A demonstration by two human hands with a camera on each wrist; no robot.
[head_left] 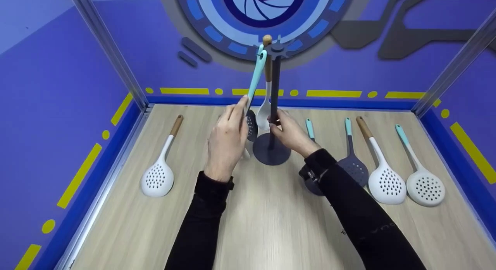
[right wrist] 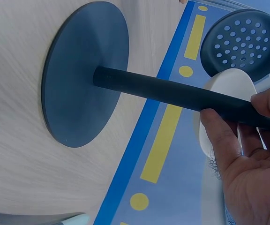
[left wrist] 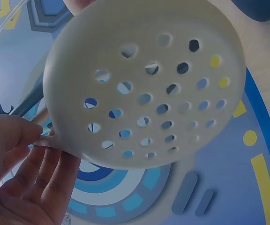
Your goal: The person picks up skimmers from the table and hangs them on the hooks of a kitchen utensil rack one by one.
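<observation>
Pale wood-grain tabletop (head_left: 267, 223) fills the lower frame in front of you. At the frame's centre rises the dark stand (head_left: 274, 88), with a white wooden-handled utensil (head_left: 268, 72) and a dark skimmer (head_left: 252, 127) just beside its post. A white skimmer (head_left: 157, 179) lies at left, a row of four utensils (head_left: 387, 186) at right. Your left grip (head_left: 228, 138) pinches the neck of a beige skimmer (left wrist: 130, 105), its turquoise handle raised near the stand's hooks, upper centre. Your right grip (head_left: 291, 132) curls around the post.
</observation>
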